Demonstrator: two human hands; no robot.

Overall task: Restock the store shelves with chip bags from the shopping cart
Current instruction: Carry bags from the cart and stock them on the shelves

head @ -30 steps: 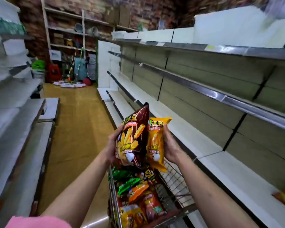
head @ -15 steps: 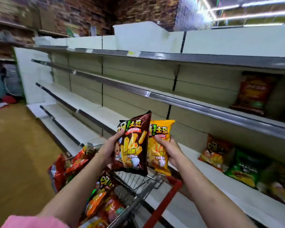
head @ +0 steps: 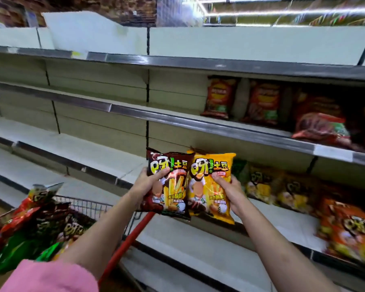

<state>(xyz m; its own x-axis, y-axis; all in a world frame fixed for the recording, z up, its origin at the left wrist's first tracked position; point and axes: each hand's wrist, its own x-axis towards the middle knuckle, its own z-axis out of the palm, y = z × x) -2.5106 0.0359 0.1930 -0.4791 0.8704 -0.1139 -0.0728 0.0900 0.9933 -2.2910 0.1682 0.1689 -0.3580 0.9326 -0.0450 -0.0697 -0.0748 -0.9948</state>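
Chip bags come first: a brown bag (head: 169, 184) in the left hand (head: 149, 186) and a yellow bag (head: 211, 186) in the right hand (head: 227, 189), fingers and thumbs clamped round each, held side by side at frame centre. Since a second ago the view has swung from the aisle to face the shelves (head: 198, 121), and both bags now sit before the shelf row at right that already holds yellow bags (head: 261, 186); placing looks close. The cart (head: 89, 207), lower left, is blurred and cut off; the stocked bags at the right edge are smeared.

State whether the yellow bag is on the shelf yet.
Not yet: the yellow bag is upright in the right hand, in front of the shelf.
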